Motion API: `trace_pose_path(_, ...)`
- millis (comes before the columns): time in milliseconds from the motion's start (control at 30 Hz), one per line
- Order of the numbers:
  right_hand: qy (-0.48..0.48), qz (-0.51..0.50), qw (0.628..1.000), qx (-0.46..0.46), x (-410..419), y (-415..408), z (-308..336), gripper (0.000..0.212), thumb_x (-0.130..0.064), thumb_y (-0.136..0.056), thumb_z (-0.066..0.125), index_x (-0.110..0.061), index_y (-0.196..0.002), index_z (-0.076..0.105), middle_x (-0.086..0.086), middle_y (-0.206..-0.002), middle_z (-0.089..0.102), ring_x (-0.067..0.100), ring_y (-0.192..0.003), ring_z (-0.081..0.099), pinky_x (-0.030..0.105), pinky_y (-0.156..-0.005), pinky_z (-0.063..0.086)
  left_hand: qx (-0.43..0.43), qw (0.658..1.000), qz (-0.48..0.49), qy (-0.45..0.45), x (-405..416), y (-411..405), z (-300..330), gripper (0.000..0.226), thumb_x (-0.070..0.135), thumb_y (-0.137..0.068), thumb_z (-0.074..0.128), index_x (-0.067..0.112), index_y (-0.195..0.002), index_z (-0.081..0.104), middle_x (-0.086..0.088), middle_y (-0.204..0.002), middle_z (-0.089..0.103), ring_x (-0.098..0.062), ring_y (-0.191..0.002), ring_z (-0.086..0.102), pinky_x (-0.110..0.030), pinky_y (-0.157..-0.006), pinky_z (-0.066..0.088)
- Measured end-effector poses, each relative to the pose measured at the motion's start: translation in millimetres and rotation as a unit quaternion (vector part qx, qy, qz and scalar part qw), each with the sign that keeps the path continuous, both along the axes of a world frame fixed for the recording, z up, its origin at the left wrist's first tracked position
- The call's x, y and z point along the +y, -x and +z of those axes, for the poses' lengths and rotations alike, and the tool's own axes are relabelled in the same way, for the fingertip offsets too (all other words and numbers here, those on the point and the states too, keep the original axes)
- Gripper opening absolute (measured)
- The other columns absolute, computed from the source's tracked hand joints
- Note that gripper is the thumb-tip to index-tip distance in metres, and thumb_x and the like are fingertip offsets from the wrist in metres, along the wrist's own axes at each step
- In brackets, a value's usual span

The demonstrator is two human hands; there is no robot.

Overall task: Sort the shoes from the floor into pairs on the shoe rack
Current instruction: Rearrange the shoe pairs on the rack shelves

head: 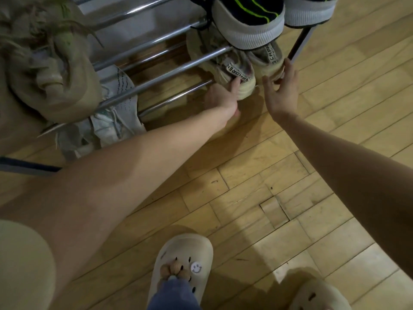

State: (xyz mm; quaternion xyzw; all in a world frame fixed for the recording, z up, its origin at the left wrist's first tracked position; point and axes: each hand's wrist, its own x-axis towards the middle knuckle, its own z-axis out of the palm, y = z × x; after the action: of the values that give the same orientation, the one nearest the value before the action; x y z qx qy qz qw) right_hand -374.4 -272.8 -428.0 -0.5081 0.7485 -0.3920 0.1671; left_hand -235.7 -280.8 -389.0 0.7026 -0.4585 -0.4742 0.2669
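Note:
Two beige sneakers sit side by side on the lowest bars of the chrome shoe rack (156,61). My left hand (223,98) grips the heel of the left beige sneaker (232,70). Beside it, my right hand (282,86) is spread open with fingertips touching the heel of the right beige sneaker (266,58). Above them, on a higher shelf, stand a dark sneaker with neon green stripes (248,21) and its mate (310,10). A white sneaker (118,104) lies on the low bars at the left.
Tan fuzzy boots (51,63) fill the rack's left side. The rack's dark leg (299,43) stands right of my right hand. My feet wear cream clogs (181,265) on the wooden floor (268,186).

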Motion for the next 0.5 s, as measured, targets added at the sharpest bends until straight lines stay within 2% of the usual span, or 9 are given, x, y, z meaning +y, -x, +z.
trace_pose_path(33, -0.002, 0.007, 1.000, 0.015, 0.4, 1.5, -2.8, 0.064, -0.036, -0.093, 0.053, -0.008, -0.147, 0.031, 0.012, -0.142, 0.043, 0.024, -0.125, 0.049, 0.031, -0.094, 0.047, -0.067, 0.997, -0.034, 0.033, 0.9, -1.3, -2.9, 0.045, 0.054, -0.093, 0.047, 0.014, -0.072, 0.047, -0.009, -0.087, 0.070, -0.024, -0.075, 0.070, -0.035, -0.066, 0.059)
trace_pose_path(100, -0.012, 0.021, 0.999, 0.034, 1.6, 4.6, -4.2, 0.065, -0.036, -0.094, 0.048, -0.009, -0.149, 0.028, 0.011, -0.143, 0.042, 0.023, -0.123, 0.050, 0.028, -0.089, 0.046, -0.172, 0.977, -0.090, 0.087, 4.4, -4.1, -1.2, 0.050, 0.052, -0.098, 0.036, 0.011, -0.076, 0.054, -0.007, -0.086, 0.066, -0.025, -0.086, 0.068, -0.029, -0.057, 0.048)
trace_pose_path(167, -0.019, 0.037, 0.997, 0.065, 4.9, 8.6, -3.1, 0.066, -0.034, -0.095, 0.044, -0.008, -0.151, 0.024, 0.011, -0.143, 0.041, 0.024, -0.124, 0.050, 0.033, -0.094, 0.047, -0.230, 0.959, -0.114, 0.117, 5.4, -7.7, 3.4, 0.050, 0.046, -0.102, 0.025, 0.012, -0.085, 0.058, -0.006, -0.086, 0.063, -0.025, -0.090, 0.066, -0.023, -0.049, 0.033)
trace_pose_path(233, -0.022, 0.062, 0.993, 0.102, 9.5, 14.9, -3.5, 0.068, -0.030, -0.092, 0.041, -0.006, -0.152, 0.020, 0.015, -0.142, 0.040, 0.028, -0.126, 0.047, 0.038, -0.099, 0.046, -0.262, 0.947, -0.126, 0.134, 7.1, -12.5, -0.5, 0.054, 0.040, -0.104, 0.020, 0.010, -0.088, 0.061, -0.007, -0.087, 0.066, -0.024, -0.085, 0.066, -0.025, -0.050, 0.031)
trace_pose_path(300, -0.022, 0.092, 0.987, 0.131, 15.4, 18.2, -2.0, 0.071, -0.023, -0.089, 0.041, -0.003, -0.152, 0.017, 0.018, -0.141, 0.039, 0.031, -0.128, 0.045, 0.040, -0.102, 0.045, -0.245, 0.947, -0.144, 0.150, 17.6, -18.3, -9.7, 0.053, 0.035, -0.105, 0.022, 0.008, -0.088, 0.064, -0.007, -0.082, 0.067, -0.021, -0.074, 0.063, -0.029, -0.053, 0.037)
trace_pose_path(400, -0.039, 0.111, 0.983, 0.139, 28.8, 18.8, 3.4, 0.072, -0.015, -0.088, 0.044, -0.002, -0.153, 0.015, 0.020, -0.143, 0.037, 0.033, -0.130, 0.042, 0.042, -0.108, 0.039, -0.137, 0.955, -0.214, 0.155, 45.0, -31.3, -22.0, 0.042, 0.029, -0.104, 0.031, 0.011, -0.080, 0.060, -0.009, -0.070, 0.067, -0.018, -0.059, 0.062, -0.037, -0.058, 0.052)
trace_pose_path(433, -0.043, 0.123, 0.982, 0.135, 36.3, 17.8, 5.3, 0.073, -0.016, -0.088, 0.043, -0.002, -0.153, 0.013, 0.020, -0.145, 0.035, 0.033, -0.132, 0.039, 0.043, -0.109, 0.038, -0.128, 0.951, -0.242, 0.144, 56.1, -38.3, -21.6, 0.038, 0.028, -0.104, 0.033, 0.011, -0.084, 0.060, -0.008, -0.072, 0.066, -0.017, -0.061, 0.062, -0.036, -0.059, 0.052)
trace_pose_path(500, -0.049, 0.134, 0.983, 0.112, 54.8, 14.0, 9.3, 0.075, -0.019, -0.089, 0.041, -0.003, -0.154, 0.008, 0.020, -0.149, 0.030, 0.033, -0.134, 0.037, 0.043, -0.108, 0.039, -0.183, 0.928, -0.289, 0.148, 75.1, -54.7, -18.3, 0.032, 0.030, -0.103, 0.034, 0.011, -0.097, 0.060, -0.006, -0.085, 0.064, -0.016, -0.075, 0.061, -0.032, -0.067, 0.050)
